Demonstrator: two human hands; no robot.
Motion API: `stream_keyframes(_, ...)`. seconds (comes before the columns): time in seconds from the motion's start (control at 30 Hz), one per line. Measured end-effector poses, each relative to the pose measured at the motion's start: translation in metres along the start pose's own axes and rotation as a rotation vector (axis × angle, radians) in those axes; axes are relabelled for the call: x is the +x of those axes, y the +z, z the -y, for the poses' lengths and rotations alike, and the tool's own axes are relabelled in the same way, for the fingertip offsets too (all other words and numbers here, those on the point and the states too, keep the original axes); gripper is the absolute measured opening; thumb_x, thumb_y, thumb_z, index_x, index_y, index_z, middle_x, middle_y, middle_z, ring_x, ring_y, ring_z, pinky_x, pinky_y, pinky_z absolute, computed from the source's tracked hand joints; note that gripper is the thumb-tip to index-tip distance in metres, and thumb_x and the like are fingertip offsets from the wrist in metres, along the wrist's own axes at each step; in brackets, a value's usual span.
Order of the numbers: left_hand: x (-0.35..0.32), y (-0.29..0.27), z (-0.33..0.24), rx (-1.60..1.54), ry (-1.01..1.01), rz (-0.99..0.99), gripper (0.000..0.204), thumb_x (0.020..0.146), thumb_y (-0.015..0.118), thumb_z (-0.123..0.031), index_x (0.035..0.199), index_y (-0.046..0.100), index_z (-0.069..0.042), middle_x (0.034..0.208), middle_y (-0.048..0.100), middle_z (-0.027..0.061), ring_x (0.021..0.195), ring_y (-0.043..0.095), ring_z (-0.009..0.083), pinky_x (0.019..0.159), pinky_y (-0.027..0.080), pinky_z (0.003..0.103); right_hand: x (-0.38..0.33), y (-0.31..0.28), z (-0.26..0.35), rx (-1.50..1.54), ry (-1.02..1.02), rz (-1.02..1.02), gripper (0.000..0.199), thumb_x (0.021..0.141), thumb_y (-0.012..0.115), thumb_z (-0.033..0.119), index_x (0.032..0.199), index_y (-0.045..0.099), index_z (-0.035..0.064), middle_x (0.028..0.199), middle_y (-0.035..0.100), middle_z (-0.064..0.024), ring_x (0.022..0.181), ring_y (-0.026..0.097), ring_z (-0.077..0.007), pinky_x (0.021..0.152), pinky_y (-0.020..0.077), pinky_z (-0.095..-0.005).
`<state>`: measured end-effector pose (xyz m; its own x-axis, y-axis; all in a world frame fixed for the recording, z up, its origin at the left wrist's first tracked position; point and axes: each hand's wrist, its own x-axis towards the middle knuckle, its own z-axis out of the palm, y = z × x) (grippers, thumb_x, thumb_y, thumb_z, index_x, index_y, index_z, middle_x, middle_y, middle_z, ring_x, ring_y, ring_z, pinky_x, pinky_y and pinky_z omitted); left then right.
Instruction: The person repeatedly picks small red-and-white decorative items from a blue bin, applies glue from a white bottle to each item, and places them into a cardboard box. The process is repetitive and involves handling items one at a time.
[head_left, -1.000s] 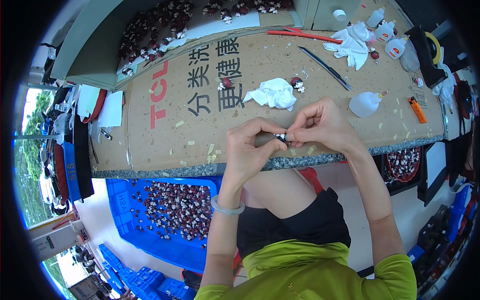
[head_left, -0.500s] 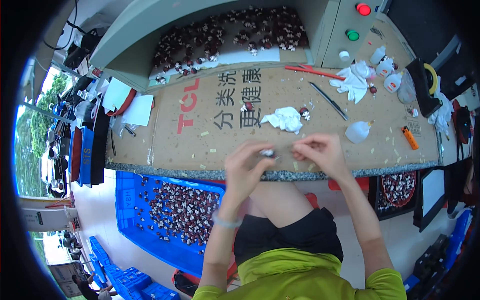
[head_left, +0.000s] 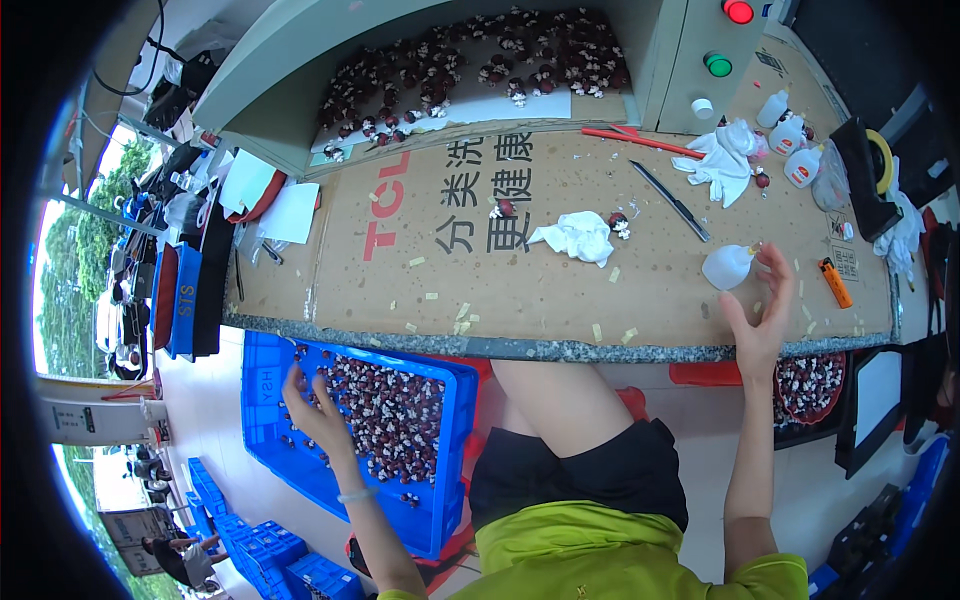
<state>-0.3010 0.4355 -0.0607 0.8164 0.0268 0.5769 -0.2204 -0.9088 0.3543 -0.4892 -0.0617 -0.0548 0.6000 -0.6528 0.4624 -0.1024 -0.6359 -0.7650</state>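
My left hand (head_left: 315,408) reaches down into a blue crate (head_left: 452,470) beside my left leg, fingers spread over several small dark red and white parts (head_left: 395,410) inside it. My right hand (head_left: 762,318) hovers open at the bench's front edge, fingers apart, just below a small white squeeze bottle (head_left: 728,266) lying on the cardboard sheet (head_left: 520,290). Neither hand visibly holds anything. A crumpled white cloth (head_left: 575,238) lies mid-bench with two of the small parts (head_left: 617,222) next to it.
A grey tray (head_left: 470,65) at the back holds several more parts. Tweezers (head_left: 672,200), a red tool (head_left: 628,138), white bottles (head_left: 790,135), an orange lighter (head_left: 835,282) and a tape roll (head_left: 872,160) lie at right. A red basket (head_left: 808,385) of parts hangs under the bench.
Both hands were together at the bench edge working on a small part. They have since separated: the left dropped into the blue crate, the right moved right toward the white bottle.
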Motion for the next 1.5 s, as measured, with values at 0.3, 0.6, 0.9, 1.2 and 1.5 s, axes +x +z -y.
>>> stream_keyframes(0.3, 0.160, 0.165, -0.245, -0.577, 0.482, 0.350, 0.021, 0.081, 0.067, -0.011, 0.098, 0.065, 0.001, 0.094, 0.068, 0.0166, 0.083, 0.066, 0.0289, 0.073, 0.052, 0.036, 0.005, 0.017, 0.010, 0.162, 0.152, 0.136, 0.074, 0.071, 0.075, 0.003, 0.136, 0.039, 0.0012, 0.125, 0.056, -0.0136, 0.116, 0.052, -0.0231, 0.099, 0.0407, -0.0356)
stream_keyframes(0.6, 0.186, 0.236, -0.322, -0.216, 0.257, 0.463, 0.034, 0.074, 0.075, -0.020, 0.098, 0.067, 0.004, 0.092, 0.068, 0.0226, 0.089, 0.066, 0.0347, 0.080, 0.052, 0.041, 0.008, 0.016, 0.009, 0.088, 0.122, 0.185, 0.073, 0.070, 0.078, 0.005, 0.134, 0.042, 0.0020, 0.121, 0.060, -0.0133, 0.111, 0.056, -0.0221, 0.097, 0.0409, -0.0346)
stream_keyframes(0.9, 0.056, 0.096, -0.255, -1.743, -0.363, 1.053, 0.032, 0.086, 0.062, 0.001, 0.117, 0.057, 0.005, 0.109, 0.062, 0.0102, 0.096, 0.060, 0.0149, 0.083, 0.050, 0.026, 0.017, 0.018, 0.006, 0.190, 0.230, 0.175, 0.041, 0.084, 0.065, 0.003, 0.124, 0.054, -0.0018, 0.110, 0.064, -0.0110, 0.098, 0.060, -0.0157, 0.090, 0.0438, -0.0287)
stream_keyframes(1.2, -0.022, 0.085, -0.250, -1.638, -0.411, 0.988, 0.030, 0.083, 0.061, 0.012, 0.112, 0.057, 0.009, 0.109, 0.062, 0.0138, 0.098, 0.062, 0.0157, 0.090, 0.053, 0.029, -0.003, 0.043, 0.032, 0.600, 0.166, 0.283, 0.056, 0.093, 0.057, 0.012, 0.139, 0.027, -0.0014, 0.110, 0.057, -0.0130, 0.089, 0.058, -0.0153, 0.083, 0.0462, -0.0279)
stream_keyframes(1.5, -0.034, 0.094, -0.257, -1.458, -0.283, 0.849, 0.027, 0.081, 0.061, 0.015, 0.107, 0.061, 0.008, 0.103, 0.063, 0.0108, 0.094, 0.065, 0.0170, 0.083, 0.055, 0.025, -0.027, 0.063, 0.027, 0.614, 0.011, 0.348, 0.053, 0.085, 0.069, 0.007, 0.124, 0.034, 0.0005, 0.114, 0.060, -0.0179, 0.092, 0.060, -0.0157, 0.081, 0.0478, -0.0271)
